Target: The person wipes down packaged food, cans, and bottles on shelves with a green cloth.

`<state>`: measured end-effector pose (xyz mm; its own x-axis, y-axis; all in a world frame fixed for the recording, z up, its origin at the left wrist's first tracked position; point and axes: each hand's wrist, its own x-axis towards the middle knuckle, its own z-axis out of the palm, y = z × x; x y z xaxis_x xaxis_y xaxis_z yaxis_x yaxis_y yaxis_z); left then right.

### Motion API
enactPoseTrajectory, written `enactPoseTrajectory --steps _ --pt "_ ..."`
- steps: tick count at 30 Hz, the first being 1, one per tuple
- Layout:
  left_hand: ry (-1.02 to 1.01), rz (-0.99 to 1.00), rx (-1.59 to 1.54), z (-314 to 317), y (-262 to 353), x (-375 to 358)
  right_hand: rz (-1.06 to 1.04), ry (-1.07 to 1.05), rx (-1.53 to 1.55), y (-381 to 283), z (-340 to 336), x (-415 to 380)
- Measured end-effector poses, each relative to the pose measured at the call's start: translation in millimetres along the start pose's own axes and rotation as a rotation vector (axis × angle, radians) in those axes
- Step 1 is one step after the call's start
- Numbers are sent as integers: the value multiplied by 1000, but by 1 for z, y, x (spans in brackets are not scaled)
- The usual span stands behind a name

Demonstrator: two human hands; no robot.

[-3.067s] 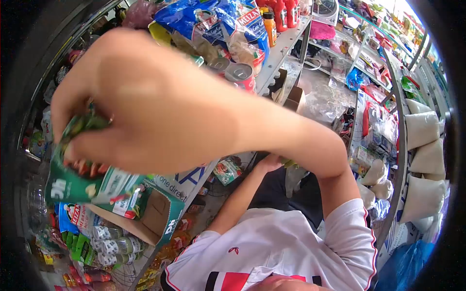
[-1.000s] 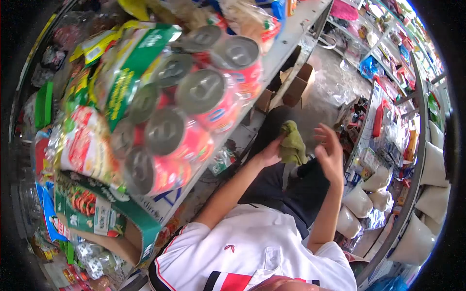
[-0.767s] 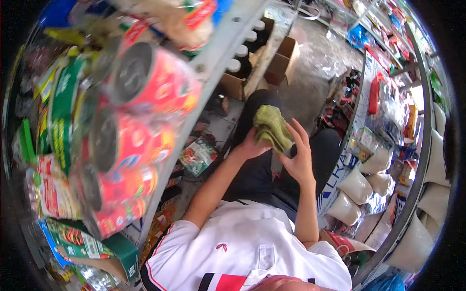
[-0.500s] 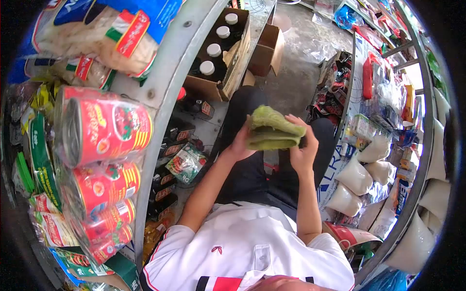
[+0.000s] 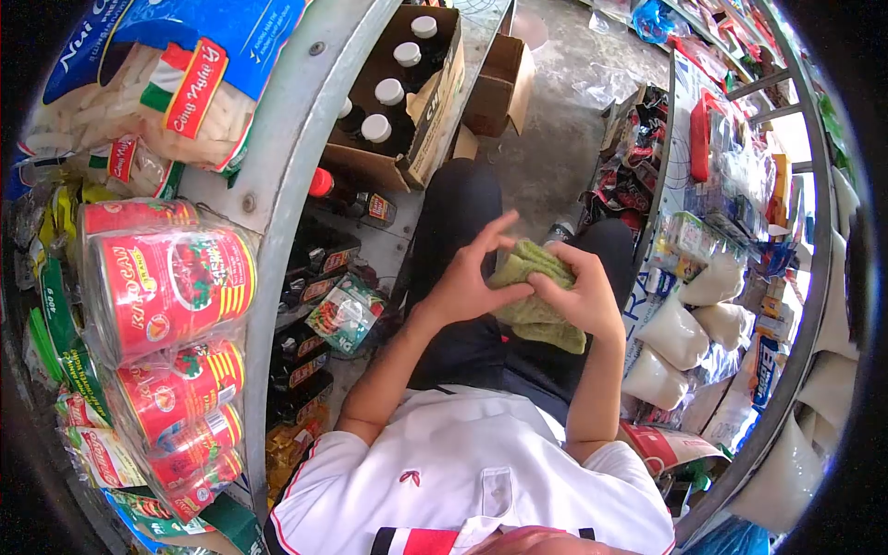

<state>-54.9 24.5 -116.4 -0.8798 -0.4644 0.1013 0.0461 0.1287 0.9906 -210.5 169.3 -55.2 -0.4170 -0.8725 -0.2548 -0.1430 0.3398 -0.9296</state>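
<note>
**Green cloth was bunched in the right hand**

The green cloth (image 5: pixel 546 328) sat between the hands, above the lap. The right hand (image 5: pixel 594 292) gripped it, thumb laid over the folds. The left hand (image 5: pixel 457 286) was open, index finger and thumb spread around the cloth's near edge; whether its thumb pressed the fabric or only lay against it was hard to tell.

Just beneath both hands were dark trousers (image 5: pixel 455 205), with a white shirt (image 5: pixel 416 462) back toward the body. Near the left hand, on its outer side, lay a green-and-white packet (image 5: pixel 345 315) beside dark bottles (image 5: pixel 301 379). Farther out that way stood red cans (image 5: pixel 178 289) wrapped in clear plastic.

To the right hand's outer side were plump white bags (image 5: pixel 673 335). Well beyond the hands, ahead and leftward, stood a carton (image 5: pixel 433 116) of white-capped bottles (image 5: pixel 389 92), and next to it an open cardboard box (image 5: pixel 499 85).
</note>
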Motion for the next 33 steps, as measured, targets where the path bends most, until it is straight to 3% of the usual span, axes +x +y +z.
enactPoseTrajectory --steps 2,3,6,8,10,12,16,19,20,22,26,30,32,33 --pt "-229 -258 22 -8 -1 1 -53 -16 8 6 -8 1" --pt "-232 -258 20 -9 -1 -1 -37 -77 45 7 -12 1" --pt "-188 -339 -175 -10 0 -8 -28 -187 100 23 -23 -1" --pt "-9 -297 -396 -13 2 -11 -41 -245 119 40 -26 -1" --pt "47 -304 -411 -20 7 -17 25 -334 13 55 -27 0" --pt "267 -349 -568 -24 7 -22 13 -298 46 65 -20 1" --pt "254 -257 -400 -43 15 -19 82 -179 34 96 -19 1" --pt "305 -227 -123 -45 23 -16 109 221 433 97 -11 3" --pt "312 -223 -17 -45 26 -15 106 224 434 93 -8 5" --pt "315 -218 88 -42 24 -14 76 426 417 83 -1 7" --pt "345 -208 190 -17 19 -10 -32 339 202 48 27 2" --pt "327 -184 -54 5 2 -16 -97 174 247 7 66 3" --pt "382 -63 -422 12 -5 -19 -186 181 206 5 66 4" --pt "331 -106 -320 4 -7 -22 -165 122 315 1 62 3"
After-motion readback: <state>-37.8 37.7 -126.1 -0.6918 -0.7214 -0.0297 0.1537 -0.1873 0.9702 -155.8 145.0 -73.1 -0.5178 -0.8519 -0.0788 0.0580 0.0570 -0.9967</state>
